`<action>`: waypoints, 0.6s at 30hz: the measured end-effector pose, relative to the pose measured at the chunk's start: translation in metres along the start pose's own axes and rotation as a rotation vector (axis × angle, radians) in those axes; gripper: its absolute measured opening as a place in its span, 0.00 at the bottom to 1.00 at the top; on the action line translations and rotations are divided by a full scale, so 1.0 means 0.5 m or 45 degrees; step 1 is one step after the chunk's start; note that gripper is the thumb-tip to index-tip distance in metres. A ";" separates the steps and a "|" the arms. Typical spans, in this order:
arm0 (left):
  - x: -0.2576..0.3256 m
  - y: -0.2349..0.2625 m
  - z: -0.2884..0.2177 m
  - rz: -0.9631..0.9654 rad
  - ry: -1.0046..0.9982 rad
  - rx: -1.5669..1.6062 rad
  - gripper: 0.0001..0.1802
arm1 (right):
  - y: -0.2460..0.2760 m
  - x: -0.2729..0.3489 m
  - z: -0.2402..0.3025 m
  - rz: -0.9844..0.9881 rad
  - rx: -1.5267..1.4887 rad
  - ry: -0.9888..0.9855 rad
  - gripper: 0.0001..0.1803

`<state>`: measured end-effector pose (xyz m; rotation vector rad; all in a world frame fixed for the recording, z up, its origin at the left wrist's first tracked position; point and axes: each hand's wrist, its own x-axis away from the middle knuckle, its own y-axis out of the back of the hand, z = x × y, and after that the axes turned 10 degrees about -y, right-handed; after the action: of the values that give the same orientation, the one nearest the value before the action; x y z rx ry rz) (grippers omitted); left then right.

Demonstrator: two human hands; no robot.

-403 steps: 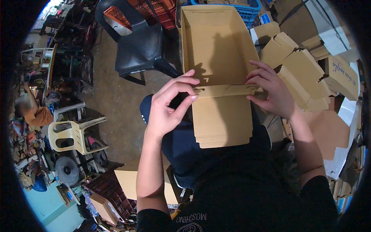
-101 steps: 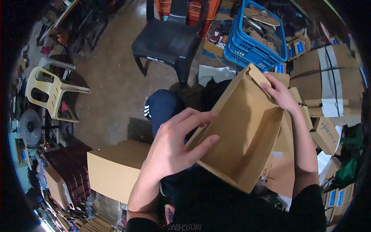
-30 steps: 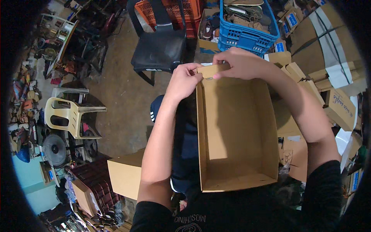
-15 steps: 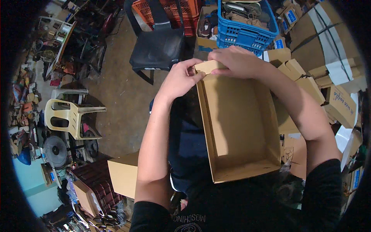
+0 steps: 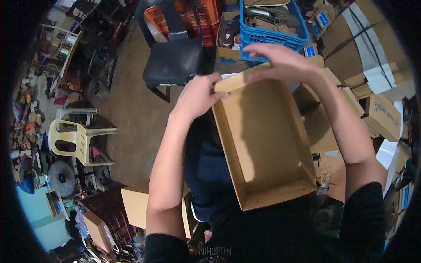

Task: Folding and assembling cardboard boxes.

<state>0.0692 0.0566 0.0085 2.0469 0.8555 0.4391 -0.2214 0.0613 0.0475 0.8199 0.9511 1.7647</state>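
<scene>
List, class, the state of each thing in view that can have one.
Cardboard box, open, held
Left hand, gripping the box's far left corner
Right hand, fingers parted at the box's far edge
Blue crate, open, holding shoes
Black chair, upright
Cream chair, upright
Cardboard bundle, strapped
Fan, on or off unclear

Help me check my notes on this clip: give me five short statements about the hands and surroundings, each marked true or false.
1. The left hand grips a corner of the cardboard box. True.
2. The cardboard box's top is closed. False: it is open.
3. The right hand is at the cardboard box's far end. True.
4. The black chair stands left of the blue crate. True.
5. The blue crate is filled with bottles. False: it holds shoes.
</scene>
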 end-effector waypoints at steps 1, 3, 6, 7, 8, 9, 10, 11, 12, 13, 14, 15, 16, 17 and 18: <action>0.006 -0.003 0.008 -0.001 -0.017 -0.004 0.20 | 0.009 0.023 -0.028 -0.014 0.007 -0.009 0.51; 0.021 -0.011 0.022 -0.014 -0.047 0.060 0.20 | 0.002 0.070 -0.070 -0.106 -0.323 -0.305 0.51; 0.002 0.003 -0.011 -0.007 -0.162 0.047 0.22 | -0.087 0.125 -0.072 -0.013 -0.514 -0.405 0.53; -0.001 0.008 -0.019 -0.070 -0.266 0.078 0.24 | -0.120 0.132 -0.064 -0.054 -0.621 -0.357 0.53; -0.010 0.015 -0.030 -0.057 -0.268 0.070 0.24 | -0.139 0.135 -0.054 -0.080 -0.766 -0.345 0.52; -0.019 0.025 -0.041 0.021 -0.277 0.031 0.25 | -0.145 0.126 -0.038 -0.079 -0.783 -0.340 0.52; -0.033 0.030 -0.049 0.102 -0.297 -0.004 0.27 | -0.145 0.122 -0.024 -0.011 -0.996 -0.381 0.55; -0.045 0.033 -0.053 0.117 -0.298 -0.009 0.27 | -0.148 0.118 -0.012 0.060 -1.210 -0.418 0.58; -0.070 0.028 -0.059 0.154 -0.257 0.030 0.27 | -0.156 0.118 -0.014 0.038 -1.217 -0.438 0.58; -0.087 0.031 -0.064 0.184 -0.198 0.057 0.28 | -0.178 0.108 -0.016 0.026 -1.331 -0.385 0.56; -0.103 0.023 -0.052 0.180 -0.213 0.138 0.26 | -0.203 0.099 -0.021 0.013 -1.443 -0.330 0.53; -0.110 0.019 -0.055 0.192 -0.217 0.132 0.26 | -0.223 0.090 -0.029 0.001 -1.556 -0.275 0.50; -0.114 0.018 -0.060 0.221 -0.185 0.248 0.24 | -0.239 0.086 -0.033 -0.006 -1.566 -0.273 0.50; -0.118 0.017 -0.064 0.250 -0.152 0.366 0.23 | -0.252 0.083 -0.038 0.008 -1.717 -0.269 0.49; -0.119 0.016 -0.069 0.262 -0.151 0.360 0.23 | -0.256 0.081 -0.032 0.024 -1.870 -0.265 0.47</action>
<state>0.0106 0.0313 0.0352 2.4091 0.6679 0.3176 -0.1953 0.1287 -0.0671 0.0107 -0.5622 1.7678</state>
